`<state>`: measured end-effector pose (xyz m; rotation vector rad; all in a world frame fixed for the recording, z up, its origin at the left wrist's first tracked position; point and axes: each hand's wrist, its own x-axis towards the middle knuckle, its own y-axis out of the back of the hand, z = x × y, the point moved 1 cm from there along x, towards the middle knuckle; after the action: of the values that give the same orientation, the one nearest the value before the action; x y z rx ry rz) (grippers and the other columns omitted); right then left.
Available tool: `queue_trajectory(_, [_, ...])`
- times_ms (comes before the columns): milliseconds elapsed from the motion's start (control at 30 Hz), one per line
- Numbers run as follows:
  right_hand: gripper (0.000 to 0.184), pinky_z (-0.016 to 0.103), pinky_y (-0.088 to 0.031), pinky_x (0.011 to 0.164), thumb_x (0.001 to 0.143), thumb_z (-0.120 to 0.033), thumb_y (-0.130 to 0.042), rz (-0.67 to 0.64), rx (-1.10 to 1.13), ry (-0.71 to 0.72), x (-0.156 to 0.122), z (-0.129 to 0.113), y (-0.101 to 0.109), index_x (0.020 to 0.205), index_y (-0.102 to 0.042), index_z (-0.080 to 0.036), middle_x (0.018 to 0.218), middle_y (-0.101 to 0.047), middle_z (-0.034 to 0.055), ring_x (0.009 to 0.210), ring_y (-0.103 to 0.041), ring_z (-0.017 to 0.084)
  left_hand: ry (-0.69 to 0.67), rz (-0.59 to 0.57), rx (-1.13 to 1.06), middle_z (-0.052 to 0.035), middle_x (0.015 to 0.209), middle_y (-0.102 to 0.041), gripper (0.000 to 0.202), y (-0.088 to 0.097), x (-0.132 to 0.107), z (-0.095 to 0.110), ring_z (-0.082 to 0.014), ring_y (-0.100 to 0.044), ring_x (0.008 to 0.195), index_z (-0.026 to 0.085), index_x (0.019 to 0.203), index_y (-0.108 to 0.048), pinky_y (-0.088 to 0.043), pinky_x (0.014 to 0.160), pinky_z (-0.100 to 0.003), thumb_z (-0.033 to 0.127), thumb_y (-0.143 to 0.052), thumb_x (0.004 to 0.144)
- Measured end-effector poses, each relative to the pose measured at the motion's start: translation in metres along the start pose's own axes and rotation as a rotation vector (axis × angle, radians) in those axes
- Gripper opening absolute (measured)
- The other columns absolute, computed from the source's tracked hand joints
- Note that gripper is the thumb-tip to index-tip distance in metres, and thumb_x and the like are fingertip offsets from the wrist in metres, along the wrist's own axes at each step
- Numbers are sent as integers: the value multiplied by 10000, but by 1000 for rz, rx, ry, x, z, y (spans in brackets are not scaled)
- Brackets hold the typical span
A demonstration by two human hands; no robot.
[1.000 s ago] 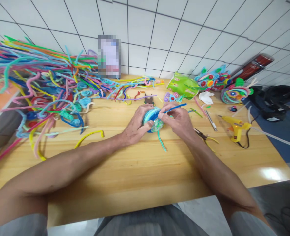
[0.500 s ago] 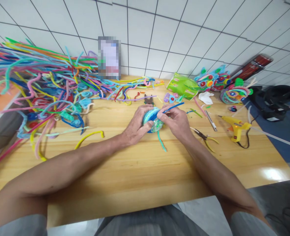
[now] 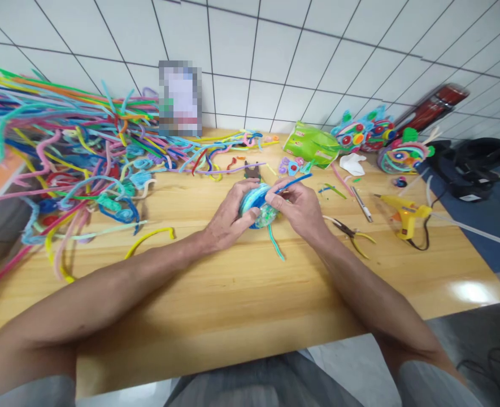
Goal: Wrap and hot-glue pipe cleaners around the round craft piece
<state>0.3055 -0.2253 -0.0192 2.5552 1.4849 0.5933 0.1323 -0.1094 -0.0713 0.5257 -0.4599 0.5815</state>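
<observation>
White tiles (image 3: 228,51) stand behind a wood table (image 3: 216,316). The left hand (image 3: 228,219) is wrapped around a blue round thing (image 3: 253,198), thumb on its near side. The right hand (image 3: 299,208) has its thumb and finger pinched on a blue stick (image 3: 299,180), close by the round thing's right edge. That hand is the nearer one to the stick, which slants away to the right from the round thing, its loose end poking past the fingers. A green tail (image 3: 276,243) sticks out on the near side of the round thing. Right of the round thing lie pliers (image 3: 352,232), then a glue gun (image 3: 408,215). Since half a second ago, everything in view has slid a bit left, but both hands hold on the same way.
</observation>
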Motion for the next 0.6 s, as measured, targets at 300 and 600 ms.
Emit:
queue_trajectory(300, [203, 370, -553, 783, 852, -428, -823, 17, -26, 20, -1, 2, -1, 855, -765, -234, 950, -747, 41, 857, -669, 202, 2, -59, -99, -160, 1630, -482, 529, 5, 1, 3, -342, -461, 1562, 258, 1547, -462, -389, 1320, -555, 581, -474, 1129])
queue_trajectory(600, [178, 371, -551, 795, 865, -410, -801, 10, -61, 35, -3, -1, -2, 864, -771, -235, 966, -757, 45, 879, -675, 206, 53, -45, -53, -146, 1494, -590, 462, 9, 9, 6, -297, -588, 1395, 237, 1423, -521, -497, 1203, -479, 550, -602, 1093])
